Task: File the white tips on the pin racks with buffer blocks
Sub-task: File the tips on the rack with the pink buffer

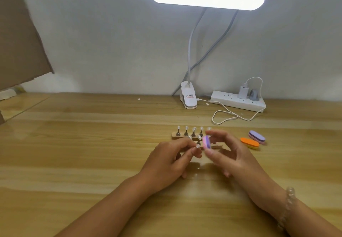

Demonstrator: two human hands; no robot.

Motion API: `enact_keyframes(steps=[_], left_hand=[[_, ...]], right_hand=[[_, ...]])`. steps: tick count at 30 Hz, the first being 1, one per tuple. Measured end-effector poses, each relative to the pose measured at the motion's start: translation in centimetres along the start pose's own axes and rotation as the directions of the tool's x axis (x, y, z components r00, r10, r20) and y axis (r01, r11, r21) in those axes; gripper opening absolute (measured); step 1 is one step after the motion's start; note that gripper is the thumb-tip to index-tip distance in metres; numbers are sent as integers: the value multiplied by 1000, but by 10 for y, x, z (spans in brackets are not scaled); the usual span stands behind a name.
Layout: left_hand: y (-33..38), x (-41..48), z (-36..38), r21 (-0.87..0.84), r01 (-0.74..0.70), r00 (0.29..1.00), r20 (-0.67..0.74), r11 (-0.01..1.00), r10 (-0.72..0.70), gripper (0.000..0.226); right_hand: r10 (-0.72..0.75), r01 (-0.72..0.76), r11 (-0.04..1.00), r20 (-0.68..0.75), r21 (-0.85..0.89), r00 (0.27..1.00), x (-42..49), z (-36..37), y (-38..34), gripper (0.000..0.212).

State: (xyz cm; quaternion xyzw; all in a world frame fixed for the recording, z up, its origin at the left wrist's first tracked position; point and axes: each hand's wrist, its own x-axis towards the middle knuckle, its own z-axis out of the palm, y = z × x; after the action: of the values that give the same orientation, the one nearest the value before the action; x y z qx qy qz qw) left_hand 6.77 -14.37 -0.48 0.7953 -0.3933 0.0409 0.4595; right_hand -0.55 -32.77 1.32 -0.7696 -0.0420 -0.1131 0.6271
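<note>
Above the light wooden tabletop (92,144), near the wooden pin racks (174,135), the left hand (172,160) pinches a small white tip (198,146) and the right hand (233,155) grips a pink-and-purple buffer block (206,142) just beside it, so a too strong stroke may flick the tip away.

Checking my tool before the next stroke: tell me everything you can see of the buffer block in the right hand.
The buffer block is small, rounded, foam-like, layered pink and purple, slightly blurred. The right hand pinches it between thumb and fingers, standing nearly upright. Its pink side is at the white tip that the left hand pinches.
</note>
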Motion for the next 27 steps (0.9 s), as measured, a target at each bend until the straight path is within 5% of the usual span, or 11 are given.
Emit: enact_keyframes(steps=[10,15,27], left_hand=[[1,1,-2,51,42,999,7,998,-42,13],[4,0,1,186,-7,999,53,983,-3,15],[5,2,-1,170,76,996,29,982,-82,17]], right_hand=[[-36,42,981,34,-188,999,-4,8,-1,31],[4,-10,990,-46,-138,999,3,6,0,28],[-43,52,979,51,-198,998,-1,9,1,32]])
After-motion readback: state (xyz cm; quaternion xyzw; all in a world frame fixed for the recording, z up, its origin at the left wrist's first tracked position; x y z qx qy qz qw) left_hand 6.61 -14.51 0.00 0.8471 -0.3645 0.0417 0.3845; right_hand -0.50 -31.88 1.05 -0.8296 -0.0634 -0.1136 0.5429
